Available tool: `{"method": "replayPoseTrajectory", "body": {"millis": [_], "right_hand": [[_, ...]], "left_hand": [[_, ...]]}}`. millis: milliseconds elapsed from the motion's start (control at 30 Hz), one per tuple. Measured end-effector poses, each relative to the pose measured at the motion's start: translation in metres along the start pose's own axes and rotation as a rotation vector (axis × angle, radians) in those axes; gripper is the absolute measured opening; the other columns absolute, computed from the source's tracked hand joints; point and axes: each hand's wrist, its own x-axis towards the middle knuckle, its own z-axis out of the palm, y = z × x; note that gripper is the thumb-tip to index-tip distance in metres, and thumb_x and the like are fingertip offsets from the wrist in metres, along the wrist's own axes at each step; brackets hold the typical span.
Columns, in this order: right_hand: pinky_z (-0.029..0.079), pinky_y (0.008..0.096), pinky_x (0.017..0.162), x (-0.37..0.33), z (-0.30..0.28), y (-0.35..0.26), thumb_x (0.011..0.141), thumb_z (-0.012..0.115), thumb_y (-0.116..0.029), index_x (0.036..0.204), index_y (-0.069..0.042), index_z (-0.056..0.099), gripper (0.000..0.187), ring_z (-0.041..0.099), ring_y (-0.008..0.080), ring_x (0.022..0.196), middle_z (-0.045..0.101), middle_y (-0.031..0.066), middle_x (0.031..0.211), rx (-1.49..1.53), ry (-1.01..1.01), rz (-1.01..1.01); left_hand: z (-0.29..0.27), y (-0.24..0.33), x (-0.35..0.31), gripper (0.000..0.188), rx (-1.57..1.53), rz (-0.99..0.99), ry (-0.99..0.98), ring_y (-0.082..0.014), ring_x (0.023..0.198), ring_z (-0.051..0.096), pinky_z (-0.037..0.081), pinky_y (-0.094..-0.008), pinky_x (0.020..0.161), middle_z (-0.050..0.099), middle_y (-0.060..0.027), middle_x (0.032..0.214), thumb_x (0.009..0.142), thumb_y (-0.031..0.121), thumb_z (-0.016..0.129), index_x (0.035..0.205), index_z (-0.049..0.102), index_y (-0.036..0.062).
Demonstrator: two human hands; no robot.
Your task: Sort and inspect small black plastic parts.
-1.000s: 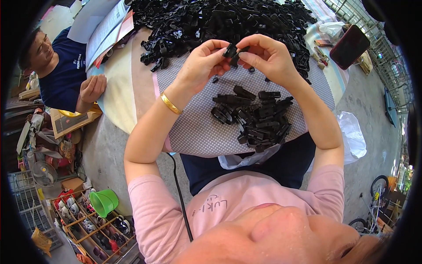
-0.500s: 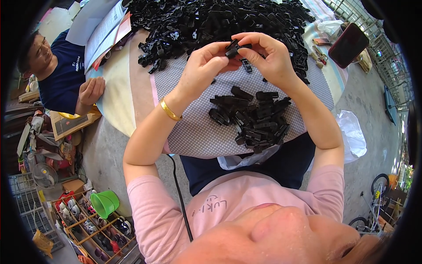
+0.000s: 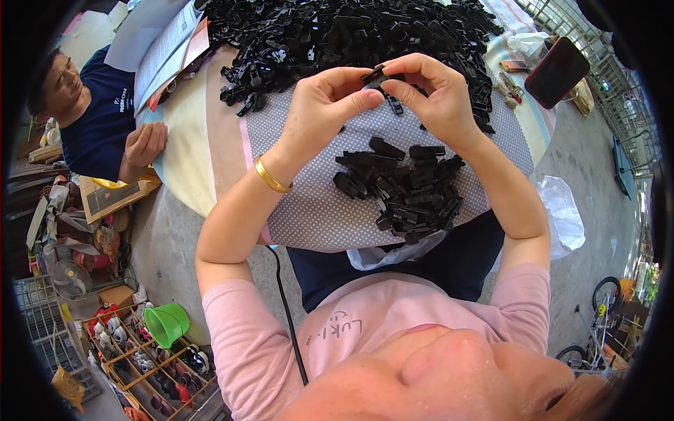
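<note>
Both my hands are raised over the near edge of a large heap of black plastic parts (image 3: 351, 35). Between my fingertips is one small black plastic part (image 3: 374, 74), perhaps a clip. My left hand (image 3: 319, 105), below a gold bangle (image 3: 269, 174), grips it with bent fingers, its thumb stretched toward the right. My right hand (image 3: 442, 95) pinches its other side with thumb and forefinger. My fingers hide much of the part. Nearer to me lies a smaller pile of similar black parts (image 3: 414, 189) on the dotted tablecloth (image 3: 302, 217).
Across the table's left side sits another person (image 3: 91, 119), a hand (image 3: 146, 144) resting at the edge beside papers (image 3: 165, 59). A phone (image 3: 557, 73) stands at the right. White plastic bags (image 3: 562, 217) hang by my lap and right side. A cable (image 3: 284, 302) runs down my left.
The black part has turned between my fingertips and now shows a thinner side. My left thumb has straightened and moved right, beneath the part. Both piles look the same.
</note>
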Motion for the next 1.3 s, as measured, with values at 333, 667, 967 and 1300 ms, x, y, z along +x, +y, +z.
{"method": "replayPoseTrajectory", "body": {"millis": [333,667,967,1300], "right_hand": [[0.051,0.0247,0.075,-0.001,-0.001,-0.009,0.078,0.068,-0.006,0.1,-0.002,0.062,0.023,0.064,0.0131,0.081,0.066,0.0064,0.088,-0.01,0.042,-0.034],[0.047,0.0276,0.057,0.009,-0.017,0.015,0.081,0.064,-0.031,0.089,-0.007,0.066,0.025,0.06,0.0177,0.062,0.066,0.0072,0.078,-0.4,-0.265,0.212],[0.049,0.0362,0.072,-0.009,0.001,0.006,0.072,0.066,-0.012,0.097,-0.004,0.059,0.027,0.06,0.0273,0.083,0.062,0.0096,0.086,-0.791,-0.364,-0.044],[0.05,0.035,0.071,-0.007,-0.001,0.001,0.075,0.067,-0.018,0.085,-0.003,0.063,0.019,0.061,0.026,0.079,0.061,0.0106,0.081,-0.782,-0.374,0.001]], "left_hand": [[0.01,0.003,-0.005,0.021,0.145,0.114,0.035,-0.0127,0.077,0.065,0.053,-0.0228,0.068,0.067,-0.0098,0.086,0.085,0.007,0.06,0.102,0.06,-0.0049],[0.007,0.012,-0.007,0.031,0.571,0.429,-0.525,-0.0187,0.081,0.056,0.047,-0.0293,0.072,0.061,-0.0055,0.091,0.063,0.013,0.079,0.09,0.065,0.0052],[-0.042,-0.02,0.031,0.024,1.071,0.427,0.15,-0.0239,0.086,0.058,0.047,-0.029,0.077,0.059,-0.0107,0.096,0.079,0.005,0.061,0.103,0.064,0.0053],[-0.043,-0.028,0.037,0.018,1.401,0.484,0.193,-0.0271,0.093,0.052,0.046,-0.0341,0.082,0.055,-0.0098,0.101,0.073,0.011,0.068,0.089,0.063,0.0055]]}}
